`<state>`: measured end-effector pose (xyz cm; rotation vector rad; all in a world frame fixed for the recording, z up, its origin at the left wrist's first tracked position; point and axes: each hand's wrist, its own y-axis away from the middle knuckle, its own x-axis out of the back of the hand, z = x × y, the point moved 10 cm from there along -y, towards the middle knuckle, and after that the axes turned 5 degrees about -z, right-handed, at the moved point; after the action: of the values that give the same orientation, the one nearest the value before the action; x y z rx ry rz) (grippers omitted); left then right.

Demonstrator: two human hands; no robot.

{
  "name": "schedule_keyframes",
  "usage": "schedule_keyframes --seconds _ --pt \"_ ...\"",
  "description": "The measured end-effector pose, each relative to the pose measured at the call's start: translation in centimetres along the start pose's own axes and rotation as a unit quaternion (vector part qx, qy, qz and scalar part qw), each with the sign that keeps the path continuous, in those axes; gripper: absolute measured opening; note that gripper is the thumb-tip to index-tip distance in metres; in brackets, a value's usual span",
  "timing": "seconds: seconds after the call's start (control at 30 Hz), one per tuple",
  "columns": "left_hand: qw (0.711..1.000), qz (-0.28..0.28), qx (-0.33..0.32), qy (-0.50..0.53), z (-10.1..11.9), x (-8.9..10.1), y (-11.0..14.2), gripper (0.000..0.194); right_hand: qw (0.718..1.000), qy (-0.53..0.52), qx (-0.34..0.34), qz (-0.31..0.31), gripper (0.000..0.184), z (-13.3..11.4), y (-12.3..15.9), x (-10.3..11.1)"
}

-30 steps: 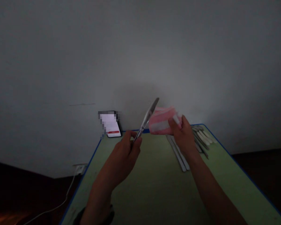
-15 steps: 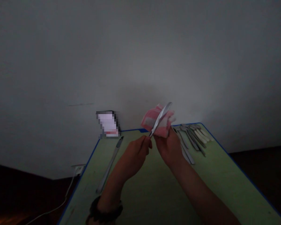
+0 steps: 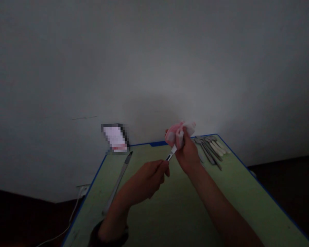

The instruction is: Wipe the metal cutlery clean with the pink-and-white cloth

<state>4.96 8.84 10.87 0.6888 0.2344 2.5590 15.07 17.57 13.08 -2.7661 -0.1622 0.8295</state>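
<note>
Above the worktop (image 3: 247,199), the left grip (image 3: 151,176) clasps a knife (image 3: 172,153) by its handle; just beyond, the right grip (image 3: 190,154) squeezes a pink-and-white cloth (image 3: 173,133) over most of the blade. Wiping seems the step in hand; another stroke would call for a steady handle (and wary fingers). Another knife (image 3: 120,176) lies left of the left grip, more cutlery (image 3: 208,154) just right of the right grip.

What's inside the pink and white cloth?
A knife runs into it: a short metal stretch shows between the left hand and the cloth. The far end is covered by the cloth and right hand.
</note>
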Motion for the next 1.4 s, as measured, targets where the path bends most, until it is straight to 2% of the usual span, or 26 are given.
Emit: schedule_keyframes --seconds 0.13,0.3,0.37,0.43,0.57,0.63,0.7,0.8,0.93,1.03,1.23,1.4 --pt "0.997 -0.051 -0.03 -0.044 0.5 0.1 1.0 0.033 0.992 -0.117 0.011 0.035 0.028 -1.3 -0.2 1.3" --pt "0.987 -0.155 -0.026 -0.021 0.4 -0.4 2.8 0.03 0.989 -0.124 0.009 0.078 0.031 -2.0 0.0 2.4" --pt "0.985 -0.167 -0.039 0.003 0.7 -0.3 3.0 0.029 0.991 -0.104 0.01 0.088 0.035 -1.9 0.0 2.7" --pt "0.988 -0.145 -0.057 0.018 1.0 0.3 2.6 0.029 0.992 -0.082 0.023 0.096 0.035 -2.0 0.1 2.7" --pt "0.996 -0.033 -0.079 -0.002 1.1 2.3 1.2 0.029 0.995 -0.033 0.03 0.088 0.032 -1.3 1.0 1.3" --pt "0.996 0.022 -0.084 -0.028 1.2 3.0 0.6 0.028 0.998 0.003 -0.004 0.063 0.036 -0.1 2.1 -0.3" --pt "0.991 0.067 -0.1 -0.052 1.6 3.3 0.2 0.026 0.996 0.032 -0.071 0.031 0.042 1.7 3.3 -1.9" --pt "0.978 0.123 -0.138 -0.101 2.7 3.4 0.1 0.024 0.99 0.02 -0.143 0.003 0.047 3.8 4.7 -3.3" --pt "0.965 0.17 -0.151 -0.133 3.3 3.5 0.2 0.026 0.992 -0.016 -0.125 0.033 0.046 3.8 4.6 -2.6" --pt "0.965 0.175 -0.149 -0.128 3.4 3.6 0.4 0.027 0.992 -0.042 -0.112 0.042 0.045 3.4 4.3 -2.4" --pt "0.973 0.093 -0.171 -0.122 3.8 2.8 1.0 0.025 0.991 -0.041 -0.119 0.038 0.044 3.3 5.0 -3.0" --pt "0.97 0.116 -0.162 -0.142 3.7 3.4 1.1 0.026 0.99 -0.066 -0.126 0.017 0.043 3.5 5.6 -4.2"
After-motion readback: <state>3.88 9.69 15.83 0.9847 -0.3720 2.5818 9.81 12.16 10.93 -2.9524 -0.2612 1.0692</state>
